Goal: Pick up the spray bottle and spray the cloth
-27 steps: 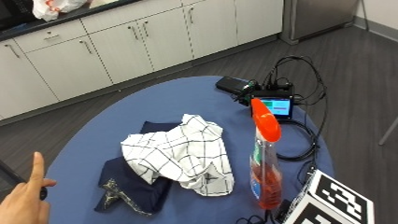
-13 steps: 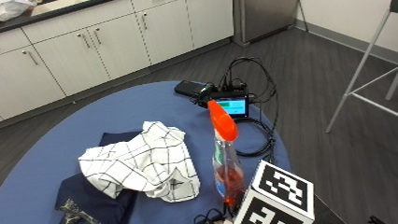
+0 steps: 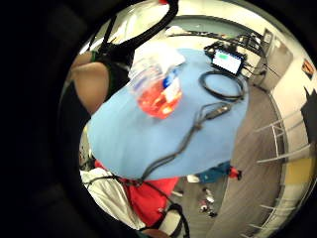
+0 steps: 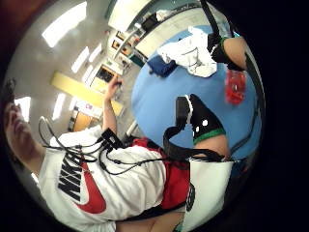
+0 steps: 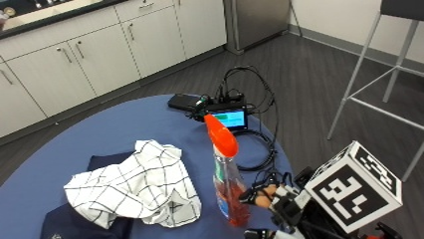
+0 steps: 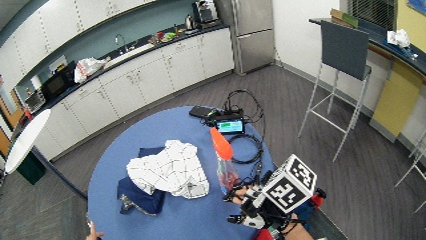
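A round blue table [image 5: 99, 134] holds the things. The spray bottle [image 5: 228, 191] stands upright close to the table's near edge, toward the right side. It has an orange top and red liquid at the bottom. The gloved right hand [image 5: 268, 196] is just beside the bottle's lower part, at the table's near right edge. Its fingers reach toward the bottle, but I cannot tell if they touch it or wrap around it. The white checked cloth [image 5: 132, 184] lies crumpled left of the bottle, on top of a dark blue cloth [image 5: 73, 224]. A small screen [image 5: 228, 118] with black cables [image 5: 258, 149] sits near the far right edge.
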